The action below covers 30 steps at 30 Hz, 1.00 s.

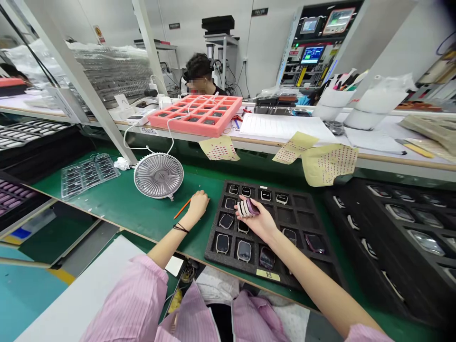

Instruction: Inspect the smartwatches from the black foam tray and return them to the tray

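My right hand (261, 221) is closed around a small stack of watches (246, 208), with pale and purple edges, held above the black foam tray (285, 219). Square-faced watches, such as this one in the front row (244, 251), sit in many of the tray's pockets; several other pockets are bare. To the left of the tray, my left hand (198, 205) rests low over the green bench with its fingers curled. An orange pen (181, 209) sticks out from beneath its left side; the grip on it is partly hidden.
A round fan (158, 175) and a clear plastic tray (89, 175) stand on the left. Stacked black trays of watches (395, 237) rise at the right. On the shelf ahead are a pink foam tray (228, 121) and papers (285, 127). A person (201, 76) sits beyond.
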Each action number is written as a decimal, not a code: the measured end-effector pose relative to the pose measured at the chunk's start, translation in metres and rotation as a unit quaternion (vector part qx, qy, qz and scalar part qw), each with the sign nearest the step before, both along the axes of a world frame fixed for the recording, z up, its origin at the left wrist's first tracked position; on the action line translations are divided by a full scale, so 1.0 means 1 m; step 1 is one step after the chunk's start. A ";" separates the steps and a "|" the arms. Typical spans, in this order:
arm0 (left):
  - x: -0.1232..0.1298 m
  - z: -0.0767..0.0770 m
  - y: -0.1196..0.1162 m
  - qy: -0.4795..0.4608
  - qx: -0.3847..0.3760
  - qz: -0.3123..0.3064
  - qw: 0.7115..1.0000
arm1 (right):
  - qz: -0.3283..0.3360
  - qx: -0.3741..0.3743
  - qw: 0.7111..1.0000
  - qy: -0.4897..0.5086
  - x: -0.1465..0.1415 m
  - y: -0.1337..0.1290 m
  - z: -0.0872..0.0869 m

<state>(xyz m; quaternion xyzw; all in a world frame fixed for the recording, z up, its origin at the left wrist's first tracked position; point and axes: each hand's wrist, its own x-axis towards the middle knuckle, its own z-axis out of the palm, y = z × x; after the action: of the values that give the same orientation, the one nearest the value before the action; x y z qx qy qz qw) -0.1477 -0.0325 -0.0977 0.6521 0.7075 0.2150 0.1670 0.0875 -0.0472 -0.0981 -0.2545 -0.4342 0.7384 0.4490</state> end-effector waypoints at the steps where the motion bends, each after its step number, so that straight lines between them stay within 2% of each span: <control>1: 0.002 -0.003 0.000 0.000 -0.003 0.000 1.000 | 0.002 0.015 1.000 -0.005 0.000 -0.001 0.000; 3: 0.004 -0.006 0.001 -0.012 -0.006 -0.003 1.000 | 0.000 0.023 1.000 -0.006 0.000 -0.002 0.001; 6: 0.002 -0.001 0.001 -0.052 0.003 -0.012 0.999 | -0.022 -0.017 1.000 0.010 0.001 -0.003 0.006; 10: 0.002 0.016 -0.001 -0.139 0.047 -0.024 0.989 | -0.046 -0.014 0.999 0.021 0.001 -0.006 0.011; 13: 0.017 0.029 -0.010 -0.206 0.071 -0.041 0.975 | -0.050 0.004 0.999 0.022 0.000 -0.008 0.013; 15: 0.034 0.033 -0.019 -0.295 0.061 -0.066 0.951 | -0.063 0.002 0.998 0.031 -0.001 -0.009 0.013; 18: 0.061 0.032 -0.031 -0.487 0.017 -0.078 0.870 | -0.076 0.002 0.996 0.047 -0.003 -0.012 0.015; 20: 0.074 0.029 -0.035 -0.547 0.002 -0.060 0.835 | -0.081 -0.003 0.995 0.060 -0.004 -0.014 0.017; 25: 0.081 0.024 -0.033 -0.557 0.001 -0.042 0.829 | -0.103 -0.043 0.988 0.103 -0.005 -0.018 0.024; 30: 0.079 0.027 -0.030 -0.551 -0.006 -0.040 0.834 | -0.133 -0.017 0.990 0.050 -0.004 -0.020 0.023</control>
<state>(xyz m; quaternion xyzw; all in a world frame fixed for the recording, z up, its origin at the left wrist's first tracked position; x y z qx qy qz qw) -0.0687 -0.0622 -0.0708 0.4525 0.4734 0.5273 0.5413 0.0832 -0.0673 -0.0747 -0.2803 -0.3604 0.6912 0.5601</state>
